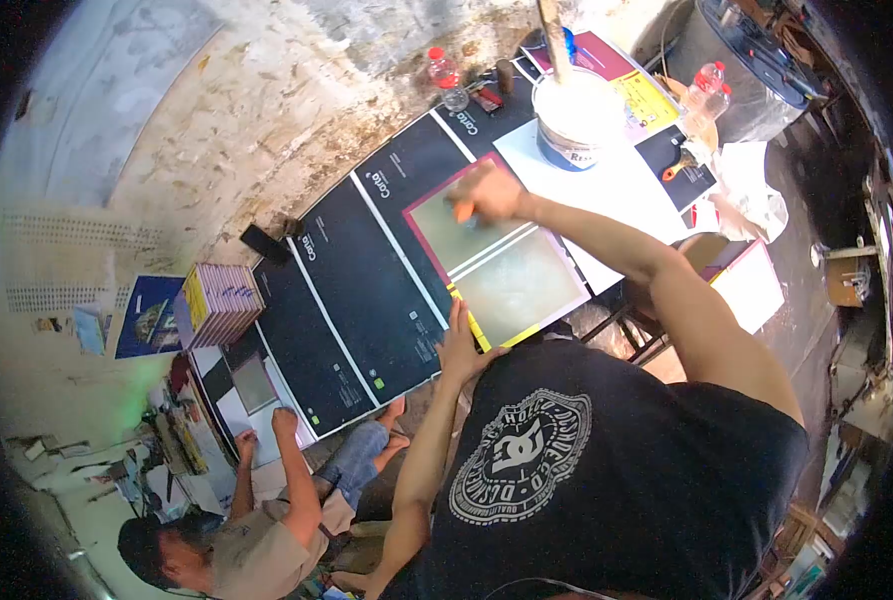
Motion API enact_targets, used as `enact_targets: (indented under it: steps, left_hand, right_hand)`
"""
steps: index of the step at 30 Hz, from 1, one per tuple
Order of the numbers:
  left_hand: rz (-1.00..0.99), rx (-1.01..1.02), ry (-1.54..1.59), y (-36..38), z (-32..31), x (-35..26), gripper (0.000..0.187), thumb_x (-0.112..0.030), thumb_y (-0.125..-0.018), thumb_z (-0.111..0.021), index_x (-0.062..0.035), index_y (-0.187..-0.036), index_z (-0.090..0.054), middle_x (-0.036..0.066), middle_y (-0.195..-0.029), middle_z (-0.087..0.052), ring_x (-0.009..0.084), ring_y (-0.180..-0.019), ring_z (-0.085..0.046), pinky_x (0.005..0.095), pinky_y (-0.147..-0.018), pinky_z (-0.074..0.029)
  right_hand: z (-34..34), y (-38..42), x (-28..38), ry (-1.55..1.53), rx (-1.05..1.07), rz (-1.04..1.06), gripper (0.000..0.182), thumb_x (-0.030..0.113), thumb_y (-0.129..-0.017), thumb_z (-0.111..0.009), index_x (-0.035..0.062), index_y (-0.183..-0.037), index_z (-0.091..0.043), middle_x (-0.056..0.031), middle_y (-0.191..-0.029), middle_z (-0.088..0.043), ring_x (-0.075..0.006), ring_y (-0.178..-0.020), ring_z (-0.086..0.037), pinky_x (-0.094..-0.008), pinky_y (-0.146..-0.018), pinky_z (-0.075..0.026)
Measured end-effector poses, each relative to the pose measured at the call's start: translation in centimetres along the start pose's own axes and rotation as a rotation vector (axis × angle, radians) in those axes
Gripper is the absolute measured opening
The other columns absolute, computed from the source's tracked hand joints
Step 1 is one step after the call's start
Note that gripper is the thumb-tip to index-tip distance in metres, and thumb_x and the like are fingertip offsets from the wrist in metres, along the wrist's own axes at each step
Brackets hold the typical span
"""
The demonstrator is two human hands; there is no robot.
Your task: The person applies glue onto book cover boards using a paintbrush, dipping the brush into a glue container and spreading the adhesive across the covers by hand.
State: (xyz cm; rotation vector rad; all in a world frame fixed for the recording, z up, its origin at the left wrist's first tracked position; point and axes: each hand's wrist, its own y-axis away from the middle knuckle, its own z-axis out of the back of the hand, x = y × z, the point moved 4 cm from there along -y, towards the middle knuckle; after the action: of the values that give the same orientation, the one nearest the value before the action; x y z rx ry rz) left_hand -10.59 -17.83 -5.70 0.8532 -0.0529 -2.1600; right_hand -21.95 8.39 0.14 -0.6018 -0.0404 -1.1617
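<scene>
My right hand (493,193), smeared by motion, is closed around a brush with an orange handle (463,211) over the upper grey board panel. Two grey panels (516,288), divided by white strips, lie on a sheet with purple and yellow borders, like an opened book cover. The lower panel has a wet-looking sheen. My left hand (460,350) rests at the sheet's yellow edge (479,328), its fingers stretched out. Above right, a white bucket (568,140) with a stick (554,40) in it stands on white paper (606,225).
Black printed sheets (366,260) cover the table. A stack of books (221,305) and a dark phone-like object (264,243) lie left. Plastic bottles (446,78) and another orange-handled brush (678,168) are around the bucket. A co-worker (266,540) works at lower left.
</scene>
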Motion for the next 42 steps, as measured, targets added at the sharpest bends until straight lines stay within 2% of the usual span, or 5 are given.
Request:
enact_targets:
  steps: [12,19,28,33,42]
  left_hand:
    - [0.103,0.047,-0.150,-0.3,-0.6,-0.2,0.132,-0.060,-0.058,-0.083,-0.0040,-0.153,-0.010,0.012,-0.161,-0.010,0.0400,-0.133,-0.040,0.0619,-0.097,-0.039]
    - [0.051,-0.026,-0.140,-0.1,-0.9,0.6,0.129,-0.059,-0.057,-0.084,-0.0070,-0.152,-0.014,0.013,-0.160,-0.012,0.0391,-0.134,-0.040,0.0647,-0.097,-0.037]
    - [-0.125,-0.125,-0.143,-0.4,-1.7,1.8,0.125,-0.059,-0.058,-0.084,-0.0013,-0.149,-0.020,0.019,-0.159,-0.014,0.0422,-0.133,-0.038,0.0511,-0.104,-0.038]
    - [0.057,0.052,-0.199,0.5,0.3,-1.7,0.125,-0.059,-0.058,-0.084,0.0018,-0.148,-0.022,0.020,-0.157,-0.017,0.0415,-0.136,-0.036,0.0519,-0.104,-0.038]
    - [-0.057,0.016,-0.293,-0.3,-1.8,2.3,0.117,-0.072,-0.068,-0.070,-0.0089,-0.152,-0.019,0.014,-0.156,-0.021,0.0416,-0.132,-0.041,0.0660,-0.095,-0.037]
  right_hand:
    - [0.2,0.3,-10.8,0.063,-0.098,-0.314,0.031,0.042,-0.084,-0.066,0.0121,-0.086,-0.061,-0.0121,-0.074,-0.063,-0.0330,-0.074,-0.063,-0.0439,-0.069,-0.046]
    - [-1.1,5.2,-0.3,-0.286,0.061,-0.128,0.040,0.044,-0.083,-0.065,0.0036,-0.078,-0.064,-0.0208,-0.070,-0.064,-0.0374,-0.067,-0.065,-0.0445,-0.063,-0.051]
    - [2.0,11.1,-1.9,-0.278,-0.591,-0.700,0.030,0.030,-0.078,-0.070,0.0053,-0.092,-0.059,-0.0175,-0.069,-0.063,-0.0408,-0.064,-0.062,-0.0477,-0.060,-0.051]
    - [2.5,17.8,0.5,-0.180,-0.204,-0.987,0.042,0.048,-0.082,-0.065,0.0057,-0.082,-0.059,-0.0216,-0.062,-0.059,-0.0410,-0.060,-0.062,-0.0473,-0.058,-0.050]
    - [19.6,40.5,11.9,-0.590,-1.622,-1.272,0.027,0.025,-0.084,-0.073,0.0013,-0.094,-0.065,-0.0005,-0.086,-0.060,-0.0104,-0.073,-0.054,-0.0279,-0.067,-0.046]
